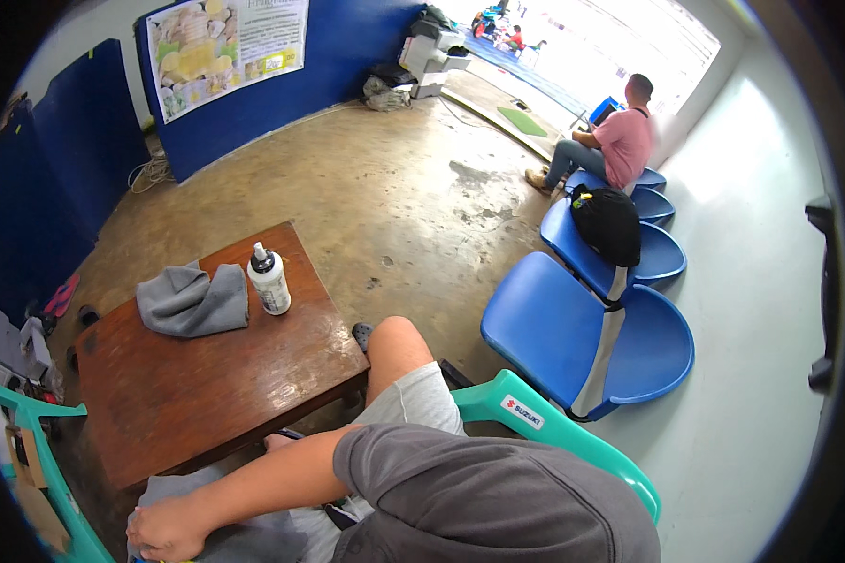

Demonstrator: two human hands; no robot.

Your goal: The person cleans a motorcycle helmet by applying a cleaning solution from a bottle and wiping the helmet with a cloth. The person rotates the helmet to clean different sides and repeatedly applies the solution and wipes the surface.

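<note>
My right arm reaches across my lap from the right. My right hand is at the lower left, closed with its fingers curled down on a grey cloth spread over my lap. A sliver of something blue and yellow shows under the fingers, cut off by the lower edge. My left hand is out of sight. Just beyond the lap stands a brown wooden table. On it lie a folded grey cloth and, upright beside it, a white bottle with a black collar.
A green plastic chair is under me; another green chair with cardboard stands at left. Joined blue seats line the right wall, bearing a black bag and a seated person. A blue partition carries a poster.
</note>
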